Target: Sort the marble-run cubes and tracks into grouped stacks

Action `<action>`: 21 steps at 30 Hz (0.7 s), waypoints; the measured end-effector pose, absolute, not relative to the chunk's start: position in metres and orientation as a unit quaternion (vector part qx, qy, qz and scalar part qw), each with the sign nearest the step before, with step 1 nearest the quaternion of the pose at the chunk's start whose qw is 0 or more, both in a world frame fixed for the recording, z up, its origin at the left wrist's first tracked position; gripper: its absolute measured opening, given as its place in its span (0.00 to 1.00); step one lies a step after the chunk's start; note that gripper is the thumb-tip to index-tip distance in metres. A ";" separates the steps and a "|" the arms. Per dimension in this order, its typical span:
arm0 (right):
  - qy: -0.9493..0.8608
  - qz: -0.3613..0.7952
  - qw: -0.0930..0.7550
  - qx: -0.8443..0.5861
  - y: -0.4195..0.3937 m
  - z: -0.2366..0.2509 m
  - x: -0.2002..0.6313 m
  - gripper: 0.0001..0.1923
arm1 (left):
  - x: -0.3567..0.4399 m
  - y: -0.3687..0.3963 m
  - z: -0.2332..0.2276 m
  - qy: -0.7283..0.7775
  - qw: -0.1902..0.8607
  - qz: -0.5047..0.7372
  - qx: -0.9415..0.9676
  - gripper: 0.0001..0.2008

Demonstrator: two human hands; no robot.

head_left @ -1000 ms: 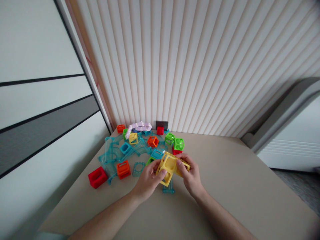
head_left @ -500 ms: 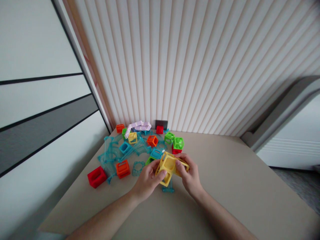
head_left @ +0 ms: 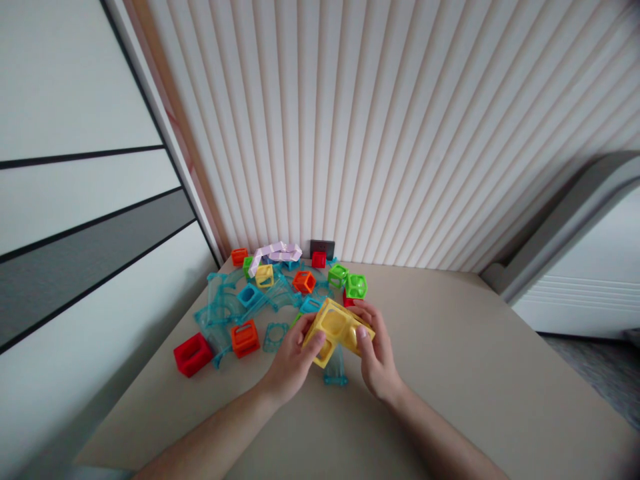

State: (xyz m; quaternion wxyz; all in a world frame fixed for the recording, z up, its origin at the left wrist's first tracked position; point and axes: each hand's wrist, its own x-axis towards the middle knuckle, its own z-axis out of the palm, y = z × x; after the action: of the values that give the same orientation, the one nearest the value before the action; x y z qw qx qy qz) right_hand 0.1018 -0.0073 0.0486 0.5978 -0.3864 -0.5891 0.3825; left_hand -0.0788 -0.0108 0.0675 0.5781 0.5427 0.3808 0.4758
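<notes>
Our fingers (head_left: 315,343), on left hand (head_left: 291,363) and right hand (head_left: 380,360), clamp the yellow block piece (head_left: 333,323) from opposite sides, over the surface (head_left: 450,347). We judge the step as fitting or adjusting its joined parts; the next move calls for steady, even pressure.

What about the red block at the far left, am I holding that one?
No, your left hand and right hand hold yellow blocks, while that red block sits on the table.
</notes>
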 end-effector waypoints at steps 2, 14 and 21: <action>-0.593 0.392 0.595 -0.375 -0.007 0.046 0.100 0.20 | -0.078 -0.010 0.064 0.385 0.585 0.484 0.524 0.25; -0.579 0.446 0.572 -0.372 -0.008 0.048 0.097 0.32 | -0.078 -0.012 0.052 0.297 0.690 0.505 0.426 0.24; -0.506 0.532 0.577 -0.358 -0.007 0.052 0.090 0.48 | -0.073 -0.014 0.048 0.242 0.720 0.541 0.360 0.18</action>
State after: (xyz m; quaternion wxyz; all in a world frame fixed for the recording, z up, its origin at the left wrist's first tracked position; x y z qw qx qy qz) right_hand 0.0902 -0.0073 0.0522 0.5770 -0.3578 -0.5058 0.5322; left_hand -0.0726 -0.0137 0.0484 0.7200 0.3601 0.2424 0.5415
